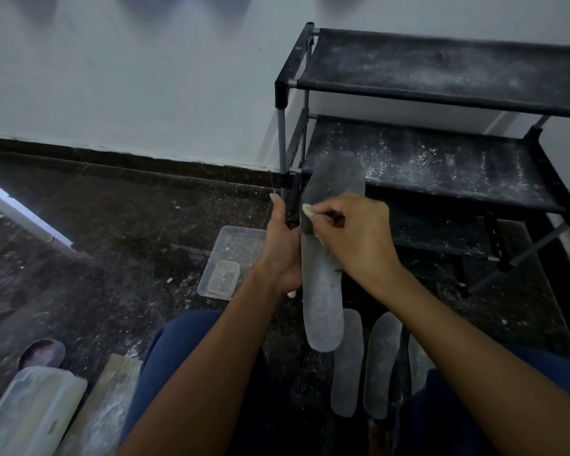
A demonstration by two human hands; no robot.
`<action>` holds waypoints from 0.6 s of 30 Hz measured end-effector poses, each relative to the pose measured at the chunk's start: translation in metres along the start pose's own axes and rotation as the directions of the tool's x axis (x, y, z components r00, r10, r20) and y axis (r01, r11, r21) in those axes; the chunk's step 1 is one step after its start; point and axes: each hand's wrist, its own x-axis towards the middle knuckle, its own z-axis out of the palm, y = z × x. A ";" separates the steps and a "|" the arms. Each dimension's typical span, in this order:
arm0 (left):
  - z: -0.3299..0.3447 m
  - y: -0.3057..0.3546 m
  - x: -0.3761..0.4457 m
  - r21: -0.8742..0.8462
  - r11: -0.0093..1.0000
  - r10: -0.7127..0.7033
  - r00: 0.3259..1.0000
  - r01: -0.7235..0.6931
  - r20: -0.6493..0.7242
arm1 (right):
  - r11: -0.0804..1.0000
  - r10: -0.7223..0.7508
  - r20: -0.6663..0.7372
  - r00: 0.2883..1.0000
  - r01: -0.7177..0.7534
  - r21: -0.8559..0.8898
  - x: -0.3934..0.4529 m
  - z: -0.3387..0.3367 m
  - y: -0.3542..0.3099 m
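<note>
A long grey insole [323,291], dusted with white powder, stands on end in front of me. My left hand [282,248] grips its left edge from behind, thumb pointing up. My right hand [356,240] pinches a small pale scrap [307,209] and presses it against the insole's darker upper half. Three more dusty insoles [380,363] lie flat on the floor between my knees.
A black two-tier rack [441,90], speckled with white dust, stands at the right against the wall. A clear plastic tray [236,248] holding a small tub sits on the dark floor. At lower left lie a spoon [42,353], a pale container [30,413] and a board.
</note>
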 end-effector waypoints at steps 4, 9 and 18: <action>-0.004 0.001 0.003 0.030 1.000 -0.010 0.999 0.011 -0.037 | 1.000 0.009 0.182 0.983 -0.010 0.005 -0.008 0.003 -0.006; -0.001 0.000 0.001 0.051 0.999 -0.008 1.000 0.008 -0.009 | 0.999 -0.024 0.013 1.000 0.025 -0.024 0.000 0.002 -0.001; 0.003 0.000 0.000 0.100 0.995 0.013 1.000 -0.010 -0.027 | 1.000 -0.007 0.047 0.999 0.009 -0.026 0.002 0.002 0.001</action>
